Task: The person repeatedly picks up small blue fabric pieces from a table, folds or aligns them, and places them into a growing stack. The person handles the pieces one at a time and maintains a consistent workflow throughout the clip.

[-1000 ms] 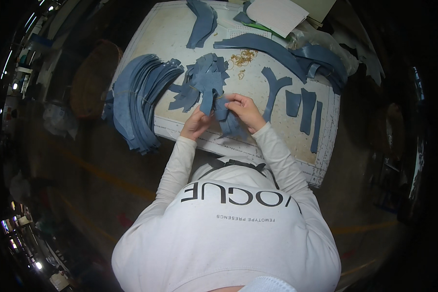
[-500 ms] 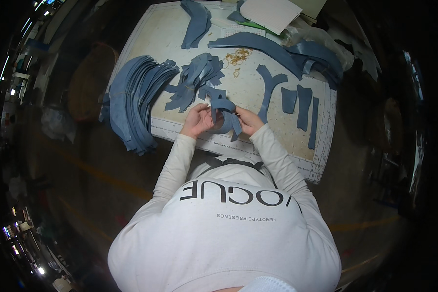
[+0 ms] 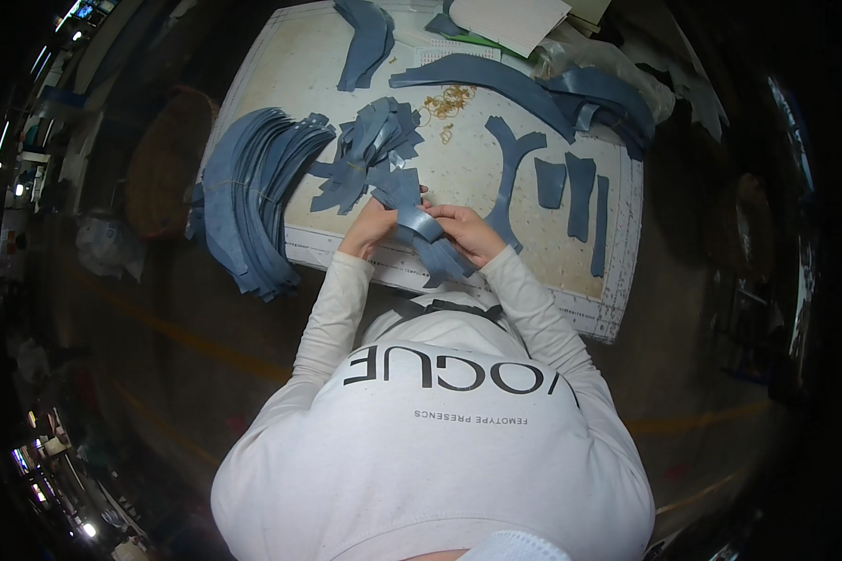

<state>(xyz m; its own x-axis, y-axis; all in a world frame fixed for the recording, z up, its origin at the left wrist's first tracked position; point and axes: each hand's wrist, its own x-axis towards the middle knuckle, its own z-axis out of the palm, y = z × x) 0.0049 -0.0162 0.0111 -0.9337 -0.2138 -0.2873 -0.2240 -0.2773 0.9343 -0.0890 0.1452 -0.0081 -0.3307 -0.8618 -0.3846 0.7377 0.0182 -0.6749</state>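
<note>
Close to the table's front edge, both my hands grip a small bundle of blue leather-like pieces, bent over between them. My left hand is closed around its left side, with most of the fingers hidden behind the pieces. My right hand pinches the right side with thumb and fingers. Just beyond lies a loose heap of short blue pieces. A thick stack of curved blue pieces, tied round with a thin band, overhangs the table's left edge.
The pale table also carries a forked blue piece, several short strips and long curved strips. Yellow rubber bands lie mid-table. At the far side are white paper and a clear plastic bag.
The held pieces were curled in a loop between my hands; now they lie flatter and spread toward the lower right. My right hand has shifted its grip onto their upper face.
</note>
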